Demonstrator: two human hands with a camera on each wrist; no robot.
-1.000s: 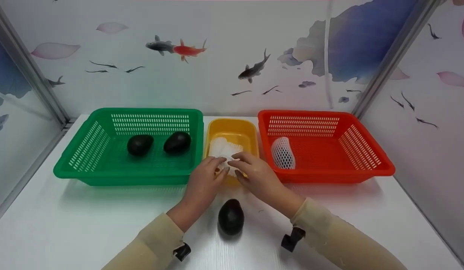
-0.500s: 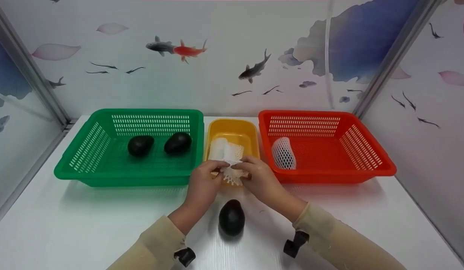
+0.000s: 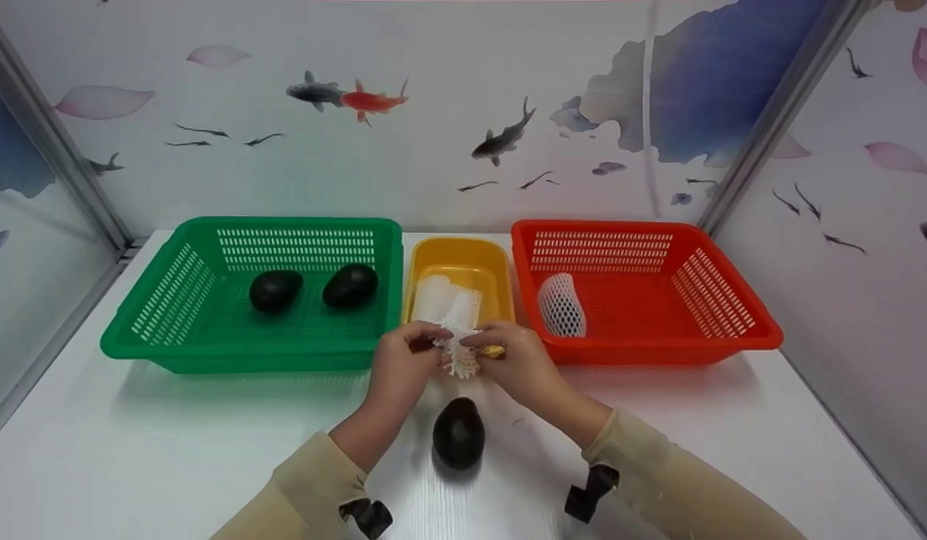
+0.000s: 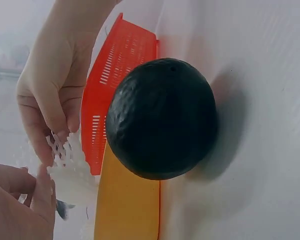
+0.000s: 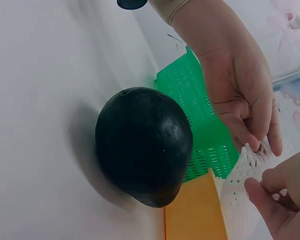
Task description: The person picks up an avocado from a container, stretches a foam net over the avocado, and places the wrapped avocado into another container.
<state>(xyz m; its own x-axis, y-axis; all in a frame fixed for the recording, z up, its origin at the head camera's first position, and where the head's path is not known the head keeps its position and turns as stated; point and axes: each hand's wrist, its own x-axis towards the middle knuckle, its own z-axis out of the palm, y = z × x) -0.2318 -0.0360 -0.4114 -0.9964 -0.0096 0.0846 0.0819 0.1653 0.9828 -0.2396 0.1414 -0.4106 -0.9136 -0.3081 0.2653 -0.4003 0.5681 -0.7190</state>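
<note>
Both hands pinch a white foam net sleeve (image 3: 461, 357) from its two sides, just over the near rim of the yellow bin. My left hand (image 3: 406, 364) holds its left edge between thumb and fingers. On the other side my right hand (image 3: 520, 364) pinches the right edge. In the left wrist view the frayed mesh end of the foam net sleeve (image 4: 72, 165) shows between the fingertips. A dark avocado (image 3: 459, 433) lies on the white table below the hands, touching neither. More white net sleeves (image 3: 436, 296) lie in the yellow bin (image 3: 463, 251).
At the left, a green basket (image 3: 208, 349) holds two dark avocados (image 3: 350, 286). The red basket (image 3: 658, 343) on the right contains one net-wrapped item (image 3: 562, 306). A printed wall panel (image 3: 433, 172) stands behind the containers.
The hands have drawn a net sleeve up from the yellow bin and slightly toward the person, its frayed end now showing between them. The avocado on the table stays put.
</note>
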